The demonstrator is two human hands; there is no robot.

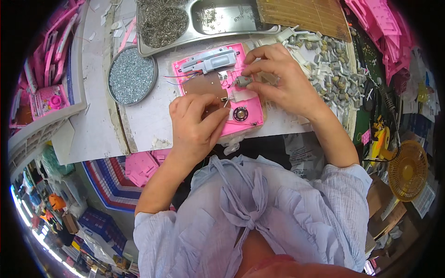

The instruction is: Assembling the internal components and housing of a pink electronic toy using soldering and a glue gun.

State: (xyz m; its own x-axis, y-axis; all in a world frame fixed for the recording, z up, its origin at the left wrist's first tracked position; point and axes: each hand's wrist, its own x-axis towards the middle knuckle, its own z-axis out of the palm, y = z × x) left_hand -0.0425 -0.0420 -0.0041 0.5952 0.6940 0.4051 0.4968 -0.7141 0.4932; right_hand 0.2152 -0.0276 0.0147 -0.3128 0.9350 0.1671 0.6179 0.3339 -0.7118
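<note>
A pink plastic housing [258,104] lies on the worktable in front of me. Inside it are a brown board [204,86], a grey-blue plastic module [218,61] with thin wires, and a round black-rimmed speaker [240,114]. My right hand [285,78] pinches a small grey motor [243,81] over the housing's right side. At the lower left of the housing, my left hand [197,121] has its thumb and index finger closed on a thin white wire [226,101]. The left fingers hide part of the board.
A round dish of small silver screws [133,75] stands left. Behind is a metal tray [199,34] with small metal parts. Many small grey motors [331,69] are heaped right, beside a brown board [306,16]. A crate [76,106] with pink parts stands far left.
</note>
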